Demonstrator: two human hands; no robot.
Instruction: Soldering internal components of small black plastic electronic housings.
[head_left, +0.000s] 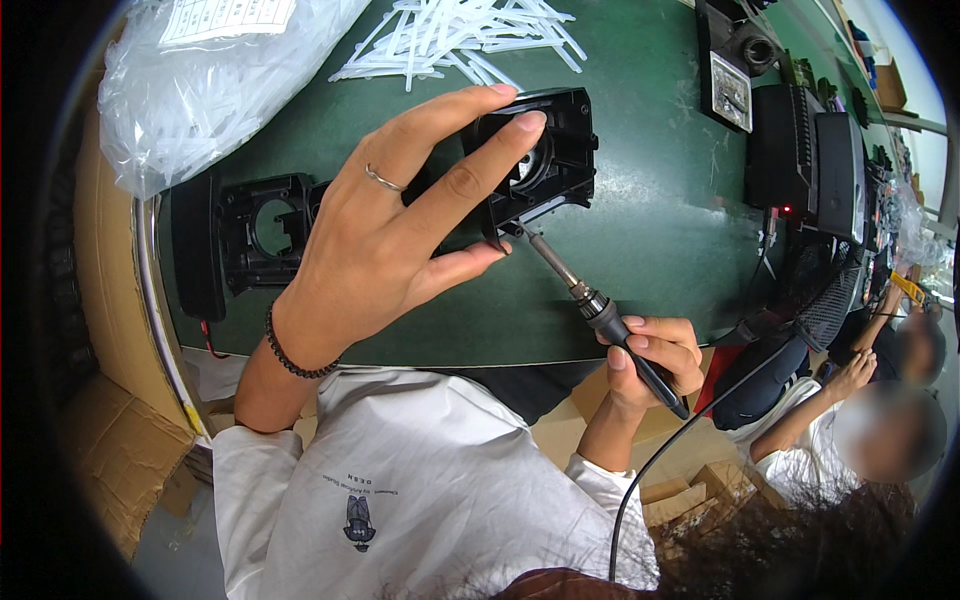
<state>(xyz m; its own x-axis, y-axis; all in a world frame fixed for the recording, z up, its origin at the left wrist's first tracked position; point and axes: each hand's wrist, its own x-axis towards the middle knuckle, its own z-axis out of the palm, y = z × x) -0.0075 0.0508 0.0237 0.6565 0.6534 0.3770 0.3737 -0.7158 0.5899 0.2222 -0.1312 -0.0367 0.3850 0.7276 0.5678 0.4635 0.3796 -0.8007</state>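
My left hand [385,225] is closed on a black plastic housing [570,135], with fingers over its top and the thumb at its lower left corner. A round opening shows in the housing's middle, partly covered by my fingers. In my right hand [655,360] is a soldering iron [600,312], held like a pen. Its metal tip reaches the housing's lower edge beside a translucent white strip [543,208]; whether it touches the strip I cannot tell. A cable runs from the iron's back end down past my right arm.
Translucent white sticks [465,35] lie heaped at the back of the green table [650,200], near a clear plastic bag [225,100]. More black housings [265,235] lie left. Right stand a black box [785,150] with a red light and a small tray [730,92]. Co-workers sit farther right.
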